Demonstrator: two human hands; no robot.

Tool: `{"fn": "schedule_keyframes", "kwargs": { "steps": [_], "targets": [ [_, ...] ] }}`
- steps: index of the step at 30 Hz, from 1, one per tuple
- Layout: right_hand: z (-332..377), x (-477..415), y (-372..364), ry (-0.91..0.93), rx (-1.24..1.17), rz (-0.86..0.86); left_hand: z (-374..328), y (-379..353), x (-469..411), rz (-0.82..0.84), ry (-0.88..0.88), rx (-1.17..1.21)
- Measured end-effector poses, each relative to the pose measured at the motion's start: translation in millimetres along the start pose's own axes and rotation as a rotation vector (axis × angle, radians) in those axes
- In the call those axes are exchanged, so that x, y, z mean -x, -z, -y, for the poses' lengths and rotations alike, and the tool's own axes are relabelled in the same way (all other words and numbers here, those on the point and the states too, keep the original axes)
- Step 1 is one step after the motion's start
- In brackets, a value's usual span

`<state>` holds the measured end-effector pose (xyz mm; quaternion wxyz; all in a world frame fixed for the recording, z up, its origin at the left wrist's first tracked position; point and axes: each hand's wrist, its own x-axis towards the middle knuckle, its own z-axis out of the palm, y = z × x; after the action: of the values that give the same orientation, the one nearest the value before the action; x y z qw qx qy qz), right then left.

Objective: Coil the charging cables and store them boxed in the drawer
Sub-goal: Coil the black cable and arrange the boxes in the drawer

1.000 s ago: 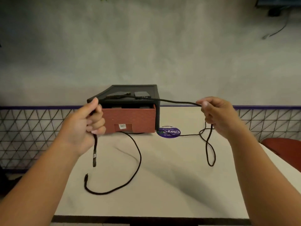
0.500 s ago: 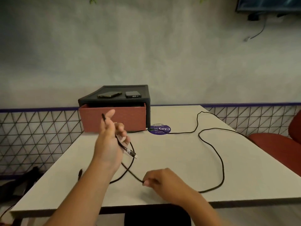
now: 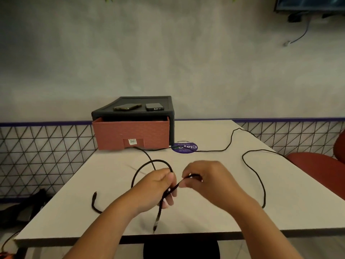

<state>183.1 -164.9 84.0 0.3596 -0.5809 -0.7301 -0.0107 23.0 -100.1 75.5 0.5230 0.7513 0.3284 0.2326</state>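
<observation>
the coiling has only just begun. the left hand [image 3: 156, 186] grips the black cable [image 3: 149, 162] close to one end, fingers curled round it, and the plug [image 3: 156, 222] hangs down from it toward the front edge of the worktop [image 3: 205, 217]. the right hand [image 3: 207, 182] is just beside it and pinches the same cable, so the two hands are close together with a short stretch of cable between them. one loose loop rises above the left hand, which looks like the first turn.

most of the cable is not yet coiled. it trails in wide curves over the right side of the worktop and back toward the drawer [image 3: 130, 133]. another cable end [image 3: 94, 198] lies on the left of the worktop; i cannot tell whether it belongs to a second cable.

the drawer sits in a dark unit [image 3: 168, 116] at the back, seemingly pulled out a little, with two phones [image 3: 127, 107] on top. no box shows.

as i judge it, what is left is to finish this coil, coil any other cable, box them and put them in the drawer.
</observation>
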Motion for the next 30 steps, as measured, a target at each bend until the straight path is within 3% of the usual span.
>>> {"fn": "schedule_keyframes", "kwargs": {
  "steps": [2,5,9,13,15,17,20,22,26,30],
  "targets": [
    [-1,-5,8,-0.003,-0.050,-0.090,-7,0,7,0.075,0.009,0.062],
    [-2,-13,11,0.005,-0.186,-0.126,-20,4,15,0.168,0.009,0.370],
    [3,-19,-4,0.079,-0.381,-0.064,-22,14,16,0.381,0.016,0.622],
    [14,-22,-16,0.066,-0.568,-0.019,-11,21,7,0.722,-0.045,0.875],
    [16,-22,-20,0.015,-0.658,0.019,-7,23,5,0.746,-0.076,0.917],
    [19,-23,-21,-0.039,-0.678,0.025,-8,22,5,0.613,-0.046,0.883],
    [21,-25,-23,-0.102,-0.631,-0.029,-10,18,7,0.205,-0.005,0.724],
    [21,-25,-22,-0.130,-0.563,-0.072,-7,16,7,0.024,-0.032,0.597],
    [21,-25,-26,-0.177,-0.560,-0.103,-1,13,11,-0.121,-0.088,0.517],
    [18,-27,-32,-0.159,-0.605,-0.096,2,12,14,-0.205,-0.111,0.786]
  ]
}}
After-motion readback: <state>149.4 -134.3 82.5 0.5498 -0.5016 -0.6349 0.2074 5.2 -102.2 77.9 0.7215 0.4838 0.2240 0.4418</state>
